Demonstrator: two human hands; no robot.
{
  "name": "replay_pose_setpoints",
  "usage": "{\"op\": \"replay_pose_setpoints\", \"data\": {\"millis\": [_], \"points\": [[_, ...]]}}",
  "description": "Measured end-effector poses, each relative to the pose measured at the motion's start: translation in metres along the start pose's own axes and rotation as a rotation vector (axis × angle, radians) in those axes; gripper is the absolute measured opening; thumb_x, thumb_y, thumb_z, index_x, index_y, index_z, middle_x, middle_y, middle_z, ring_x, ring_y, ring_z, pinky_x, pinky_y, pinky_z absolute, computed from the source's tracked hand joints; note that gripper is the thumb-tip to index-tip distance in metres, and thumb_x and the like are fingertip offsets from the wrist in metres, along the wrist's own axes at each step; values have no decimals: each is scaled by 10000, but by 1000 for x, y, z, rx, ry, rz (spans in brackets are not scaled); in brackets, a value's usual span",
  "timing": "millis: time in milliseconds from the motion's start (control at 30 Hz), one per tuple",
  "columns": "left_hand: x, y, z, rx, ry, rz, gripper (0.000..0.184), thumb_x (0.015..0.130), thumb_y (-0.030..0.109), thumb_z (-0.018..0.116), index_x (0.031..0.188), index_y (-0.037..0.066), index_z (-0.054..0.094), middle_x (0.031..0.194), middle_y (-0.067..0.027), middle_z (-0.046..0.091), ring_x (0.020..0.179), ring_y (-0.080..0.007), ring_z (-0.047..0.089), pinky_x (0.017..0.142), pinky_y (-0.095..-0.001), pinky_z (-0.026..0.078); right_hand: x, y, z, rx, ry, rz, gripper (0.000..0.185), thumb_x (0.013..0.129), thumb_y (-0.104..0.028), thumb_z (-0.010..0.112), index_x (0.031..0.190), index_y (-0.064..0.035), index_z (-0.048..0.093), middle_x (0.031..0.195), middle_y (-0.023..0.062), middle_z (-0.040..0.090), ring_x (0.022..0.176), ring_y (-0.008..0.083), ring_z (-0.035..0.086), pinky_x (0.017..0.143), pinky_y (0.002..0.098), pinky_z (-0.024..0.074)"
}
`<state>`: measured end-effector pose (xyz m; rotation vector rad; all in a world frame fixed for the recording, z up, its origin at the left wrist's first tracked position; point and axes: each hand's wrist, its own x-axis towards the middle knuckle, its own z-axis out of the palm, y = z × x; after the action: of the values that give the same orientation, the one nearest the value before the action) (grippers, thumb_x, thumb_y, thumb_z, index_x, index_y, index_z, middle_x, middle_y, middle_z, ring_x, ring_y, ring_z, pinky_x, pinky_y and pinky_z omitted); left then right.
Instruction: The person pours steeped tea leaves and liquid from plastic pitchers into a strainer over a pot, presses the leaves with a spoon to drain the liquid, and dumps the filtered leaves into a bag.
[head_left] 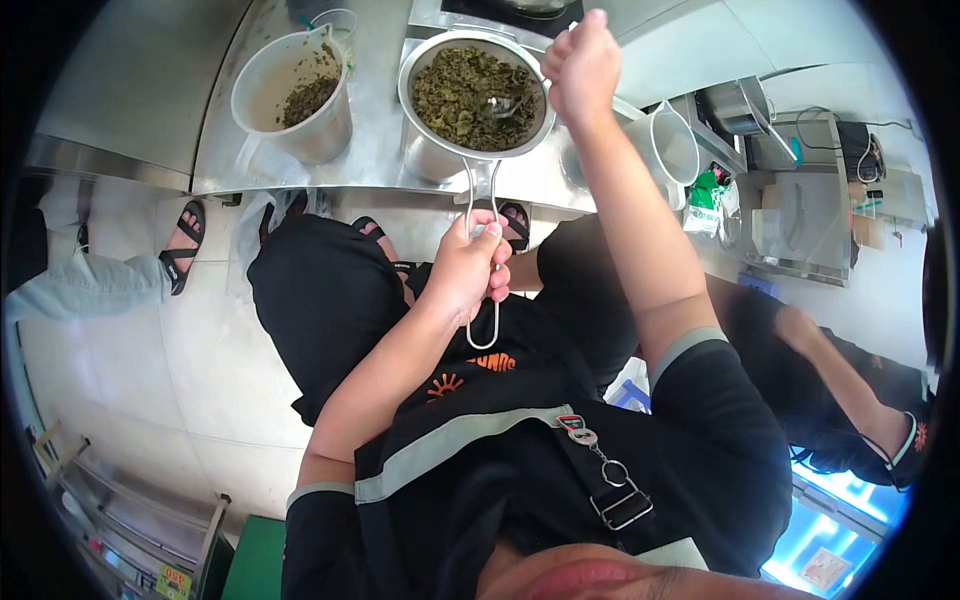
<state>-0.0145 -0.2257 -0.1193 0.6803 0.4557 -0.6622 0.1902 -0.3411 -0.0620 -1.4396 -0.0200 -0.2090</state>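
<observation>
Steel glints at the middle of this bench: a round strainer with a long double-wire handle [440,147], heaped with wet dark-green leaves [460,95], sits over a pale deep vessel [425,158] on the silvery metal worktop [220,165]. From where I stand, the left hand [465,268] has its grip wrapped round the strainer's handle; the right hand [583,72], just right of the strainer, is clenched around a metal spoon [503,104] dipped among the leaves. Stirring or pressing, I cannot tell which. Done well, I judge, this wants the strainer level and its rim steady, the spoon moving gently so that no leaves spill over.

I count one strainer, one spoon, one vessel beneath, and two translucent white plastic pitchers: one left of the strainer [325,135], leaves clinging inside, another to its right [675,148].
</observation>
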Motion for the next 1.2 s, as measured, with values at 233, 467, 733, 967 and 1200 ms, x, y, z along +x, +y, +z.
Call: {"op": "replay_pose_setpoints", "data": {"millis": [233, 467, 733, 967, 1200], "points": [[5, -4, 0, 0, 17, 40, 131, 1021, 198, 422, 1090, 86, 420, 696, -21, 441, 453, -102, 402, 387, -278, 362, -27, 25, 21, -274, -111, -263, 461, 1019, -399, 388, 675, -92, 381, 528, 5, 381, 427, 107, 363, 388, 270, 292], [3, -5, -2, -15, -12, 60, 149, 1015, 173, 405, 1097, 51, 427, 697, -22, 454, 448, -108, 415, 383, -283, 362, 24, -35, 53, -69, -118, -43, 451, 1018, -424, 384, 657, -155, 379, 514, -31, 362, 384, 87, 338, 351, 257, 266], [1, 0, -3, -12, -31, 69, 151, 1009, 155, 406, 1097, 35, 427, 696, -23, 462, 449, -102, 424, 379, -274, 377, 37, 25, 38, -400, -163, -112, 412, 986, -374, 497, 744, -40, 507, 613, 37, 539, 536, 121, 517, 518, 275, 428], [1, -2, -3, 17, -20, 90, 163, 1006, 155, 416, 1110, 32, 436, 700, -18, 481, 447, -102, 444, 376, -262, 402, -16, -57, -18, -1161, -382, 105, 351, 918, -325, 595, 1033, 2, 644, 801, 143, 677, 743, 223, 655, 665, 327, 495], [1, -5, -4, 58, -18, 123, 175, 1010, 181, 425, 1116, 42, 445, 700, -16, 489, 464, -100, 468, 382, -257, 415, -84, -10, -76, -1259, -264, -750, 268, 858, -104, 670, 1119, -48, 640, 861, 124, 670, 751, 276, 645, 655, 357, 513]]}}
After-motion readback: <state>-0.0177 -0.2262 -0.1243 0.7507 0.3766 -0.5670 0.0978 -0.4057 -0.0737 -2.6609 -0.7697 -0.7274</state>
